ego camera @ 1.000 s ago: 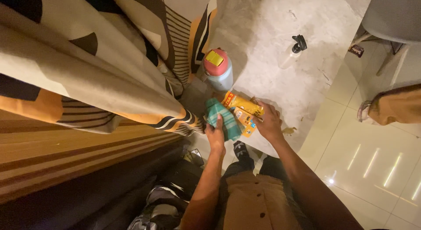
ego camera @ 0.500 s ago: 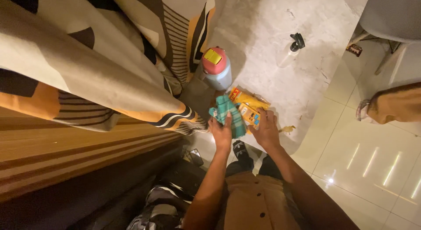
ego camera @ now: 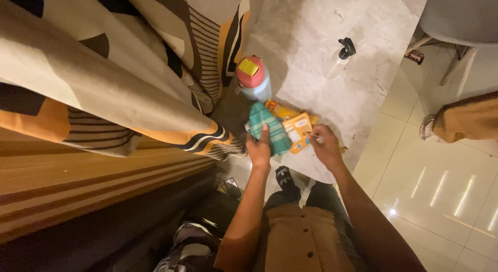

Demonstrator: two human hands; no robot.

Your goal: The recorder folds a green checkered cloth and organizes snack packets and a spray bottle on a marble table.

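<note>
Head view: green packet (ego camera: pixel 267 128) under left hand (ego camera: pixel 258 150) thumb.

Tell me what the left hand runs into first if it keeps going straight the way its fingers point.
The left hand already lies on the green striped cloth. Straight on past the cloth, it would probably meet the bottle with the pink lid next, though depth is hard to judge from above.

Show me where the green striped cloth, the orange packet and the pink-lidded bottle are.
green striped cloth (ego camera: pixel 270 129), head view, middle of the fabric
orange packet (ego camera: pixel 298 129), head view, its flat front
pink-lidded bottle (ego camera: pixel 251 75), head view, pink lid
</note>
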